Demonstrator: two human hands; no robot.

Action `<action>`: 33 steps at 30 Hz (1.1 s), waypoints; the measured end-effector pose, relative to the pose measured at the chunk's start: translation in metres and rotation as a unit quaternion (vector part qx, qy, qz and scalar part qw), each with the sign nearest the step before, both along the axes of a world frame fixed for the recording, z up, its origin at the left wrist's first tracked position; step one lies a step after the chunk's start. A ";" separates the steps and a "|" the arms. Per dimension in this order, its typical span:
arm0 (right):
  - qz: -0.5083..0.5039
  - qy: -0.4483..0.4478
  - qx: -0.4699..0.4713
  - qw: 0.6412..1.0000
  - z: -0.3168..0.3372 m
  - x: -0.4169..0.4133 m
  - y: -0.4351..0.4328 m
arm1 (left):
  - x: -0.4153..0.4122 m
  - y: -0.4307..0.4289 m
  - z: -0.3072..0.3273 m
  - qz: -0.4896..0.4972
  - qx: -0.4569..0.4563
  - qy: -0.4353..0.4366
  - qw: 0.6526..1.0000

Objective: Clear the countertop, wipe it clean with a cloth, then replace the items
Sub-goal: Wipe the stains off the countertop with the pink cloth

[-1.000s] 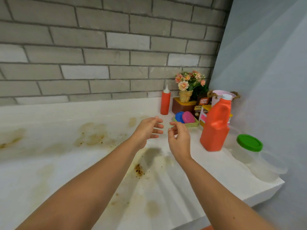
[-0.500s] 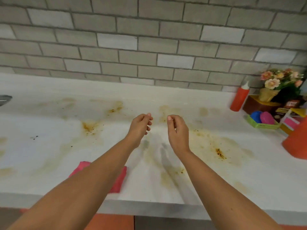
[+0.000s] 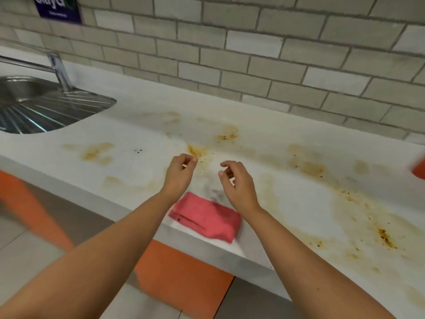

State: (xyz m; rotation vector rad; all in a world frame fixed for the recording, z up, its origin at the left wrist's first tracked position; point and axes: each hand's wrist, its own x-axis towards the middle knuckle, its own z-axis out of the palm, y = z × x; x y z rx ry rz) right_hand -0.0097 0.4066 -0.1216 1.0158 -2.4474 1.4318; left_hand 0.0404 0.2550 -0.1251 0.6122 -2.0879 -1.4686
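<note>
Orange cabinet front [image 3: 181, 279] under the counter lip, nearest the camera. Folded pink-red cloth [image 3: 207, 217] lies on the white stained countertop [image 3: 305, 203], right at its front edge, one corner slightly over the lip. It sits between the two forearms and neither hand touches it.

Left hand [image 3: 179, 173] and right hand [image 3: 239, 187] hover just past the cloth, above the surface. Fingers on both are loosely curled and hold nothing. Left thumb and forefinger tips are close together, with nothing visible between them.

Brown-yellow stains run across the counter, darkest at the right and just beyond the left hand.

Far left: stainless steel sink drainboard [image 3: 46, 111] and chrome tap [image 3: 58, 70]. Right edge: part of an orange object [image 3: 419, 168], blurred. Behind: grey brick-tile wall [image 3: 253, 54], purple sign [image 3: 57, 8] top left.
</note>
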 end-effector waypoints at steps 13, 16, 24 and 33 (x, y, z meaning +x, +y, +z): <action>0.238 0.105 0.440 0.860 -0.043 0.038 -0.024 | 0.072 -0.086 -0.041 0.129 -0.193 -0.011 0.973; 0.222 0.111 0.454 0.856 -0.046 0.045 -0.042 | 0.079 -0.117 -0.042 0.131 -0.228 -0.030 0.964; 0.200 0.099 0.446 0.867 -0.048 0.077 -0.144 | 0.098 -0.220 -0.048 0.128 -0.272 -0.068 0.951; 0.036 0.023 0.408 0.912 -0.054 0.051 -0.238 | 0.103 -0.306 -0.065 0.064 -0.322 -0.202 0.923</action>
